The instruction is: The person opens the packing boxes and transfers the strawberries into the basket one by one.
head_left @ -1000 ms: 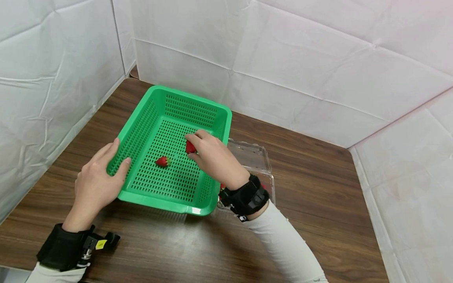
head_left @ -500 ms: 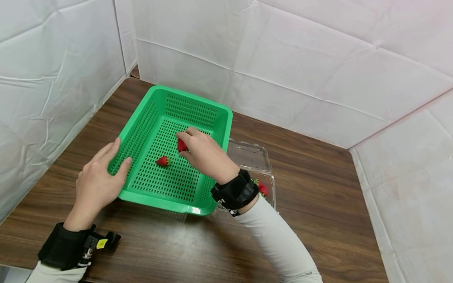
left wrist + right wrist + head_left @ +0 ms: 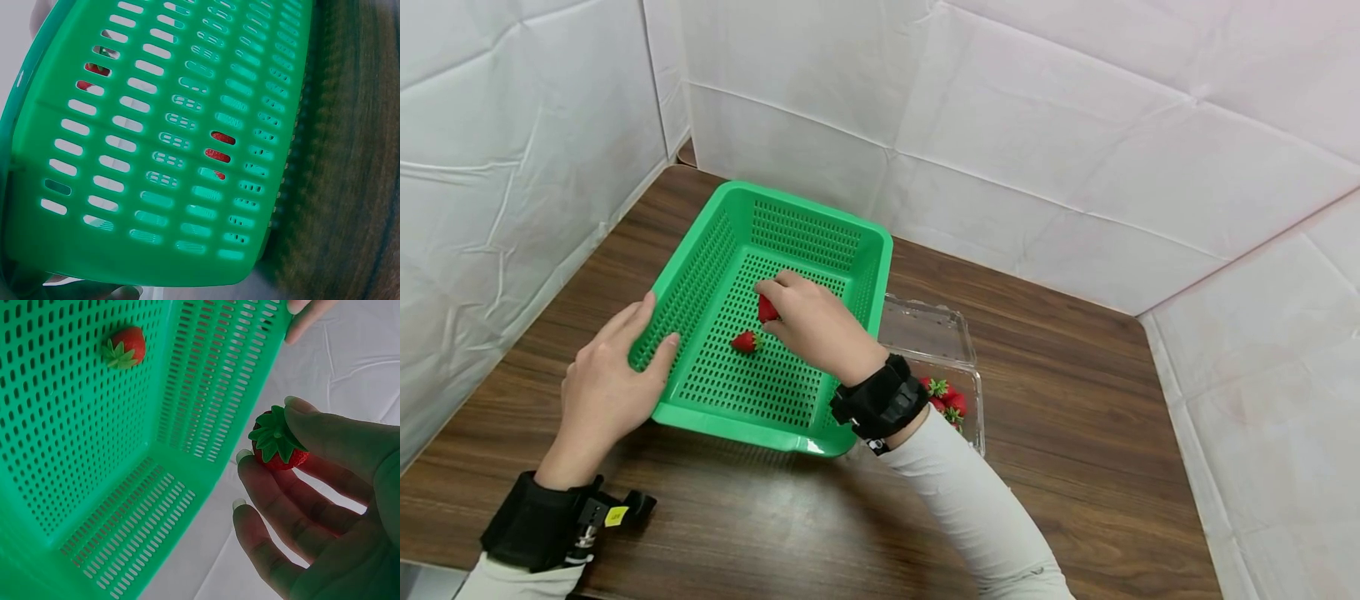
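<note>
My right hand (image 3: 823, 325) pinches a red strawberry (image 3: 767, 309) between thumb and fingers, over the inside of a green plastic basket (image 3: 722, 432). In the right wrist view the green leafy cap of the held strawberry (image 3: 275, 436) faces the camera. A second strawberry (image 3: 745, 342) lies on the perforated basket floor, left of the middle. My left hand (image 3: 613, 375) grips the basket's left rim, with the thumb on the inner side and the fingers outside. In the left wrist view the slotted outer wall (image 3: 37, 125) fills most of the picture, with bits of red showing through its slots.
Right of the basket stands a clear plastic box (image 3: 978, 400) with several strawberries (image 3: 953, 402) in it, partly behind my right wrist. Its transparent lid (image 3: 925, 329) is folded back. White sheeting (image 3: 1000, 125) walls in the brown wooden table (image 3: 1075, 433).
My right hand has moved left across the basket with the strawberry, and more strawberries in the clear box have come into view. The left hand and basket have stayed almost still.
</note>
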Available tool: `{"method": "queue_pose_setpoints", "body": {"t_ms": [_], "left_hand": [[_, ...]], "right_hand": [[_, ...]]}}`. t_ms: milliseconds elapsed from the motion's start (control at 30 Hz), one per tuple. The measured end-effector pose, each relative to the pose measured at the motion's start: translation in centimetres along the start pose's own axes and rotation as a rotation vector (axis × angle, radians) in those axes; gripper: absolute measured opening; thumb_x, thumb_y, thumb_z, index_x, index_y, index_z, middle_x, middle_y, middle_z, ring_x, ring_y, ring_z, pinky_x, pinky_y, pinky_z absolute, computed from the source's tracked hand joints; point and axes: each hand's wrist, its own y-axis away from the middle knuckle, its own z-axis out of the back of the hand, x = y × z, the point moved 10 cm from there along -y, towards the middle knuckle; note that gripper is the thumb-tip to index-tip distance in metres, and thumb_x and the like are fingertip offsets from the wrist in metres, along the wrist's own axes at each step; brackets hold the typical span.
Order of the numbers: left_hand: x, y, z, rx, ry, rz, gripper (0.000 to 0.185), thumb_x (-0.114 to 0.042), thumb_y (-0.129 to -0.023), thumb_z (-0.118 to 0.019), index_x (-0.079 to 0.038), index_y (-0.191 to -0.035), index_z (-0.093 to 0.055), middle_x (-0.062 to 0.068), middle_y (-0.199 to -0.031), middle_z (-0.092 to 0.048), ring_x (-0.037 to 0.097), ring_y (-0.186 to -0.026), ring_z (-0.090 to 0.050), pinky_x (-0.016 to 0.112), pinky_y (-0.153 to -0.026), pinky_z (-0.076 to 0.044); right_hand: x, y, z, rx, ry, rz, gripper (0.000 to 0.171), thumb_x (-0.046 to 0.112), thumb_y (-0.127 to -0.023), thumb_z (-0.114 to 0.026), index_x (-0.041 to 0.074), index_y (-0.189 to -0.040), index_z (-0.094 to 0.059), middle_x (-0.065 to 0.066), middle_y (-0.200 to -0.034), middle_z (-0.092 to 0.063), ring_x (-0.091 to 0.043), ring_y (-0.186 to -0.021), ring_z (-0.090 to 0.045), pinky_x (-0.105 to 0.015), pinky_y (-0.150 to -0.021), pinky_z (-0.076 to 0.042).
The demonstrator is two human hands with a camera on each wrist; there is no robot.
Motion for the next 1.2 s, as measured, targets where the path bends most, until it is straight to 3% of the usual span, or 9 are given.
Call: {"method": "queue_pose_setpoints", "body": {"t_ms": [867,1200], "left_hand": [[0.0,0.0,0.0,-0.005,-0.005,0.004,0.058,-0.035,-0.100,-0.050,-0.018,-0.152,-0.033,0.019,-0.150,-0.042,0.054,-0.121,-0.047,0.068,-0.084,-0.037],[0.2,-0.1,-0.1,0.004,-0.003,0.016,0.058,-0.036,-0.100,-0.050,-0.018,-0.152,-0.032,0.019,-0.150,-0.041,0.055,-0.122,-0.045,0.069,-0.086,-0.036]], "right_hand": [[0.1,-2.3,-2.7,0.087,0.010,-0.013,0.034,0.013,-0.096,-0.059,0.008,-0.130,-0.059,-0.005,-0.104,-0.059,-0.014,-0.087,-0.050,-0.021,-0.071,-0.040],[0.5,-3.4,-4.1,0.136,0.030,-0.033,0.041,0.015,-0.096,-0.062,0.008,-0.135,-0.056,-0.006,-0.114,-0.061,-0.012,-0.093,-0.056,-0.019,-0.075,-0.047]]}}
